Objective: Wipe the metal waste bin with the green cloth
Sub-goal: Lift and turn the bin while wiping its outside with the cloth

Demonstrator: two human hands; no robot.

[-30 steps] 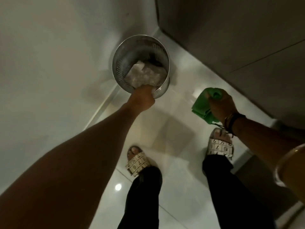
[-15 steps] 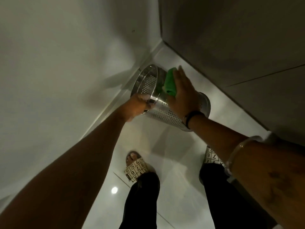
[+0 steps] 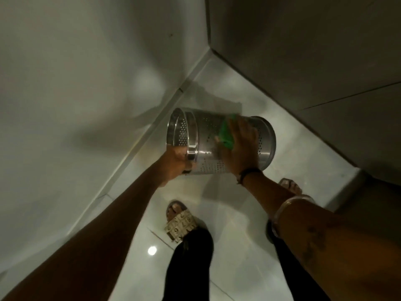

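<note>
The perforated metal waste bin (image 3: 208,137) is held off the floor on its side, with its open rim to the left and its base to the right. My left hand (image 3: 175,164) grips the rim from below. My right hand (image 3: 240,146) lies flat on the bin's side wall and presses the green cloth (image 3: 225,135) against the metal. Only part of the cloth shows past my fingers. What is inside the bin is hidden from this angle.
A pale wall (image 3: 76,94) runs along the left, and a dark cabinet front (image 3: 314,51) closes the corner at the back right. Glossy white floor tiles (image 3: 227,246) lie below. My two sandalled feet (image 3: 180,222) stand just under the bin.
The bin was tipped from upright onto its side and lifted. My right hand brought the cloth from the right onto the bin, then slid it along the wall toward the base.
</note>
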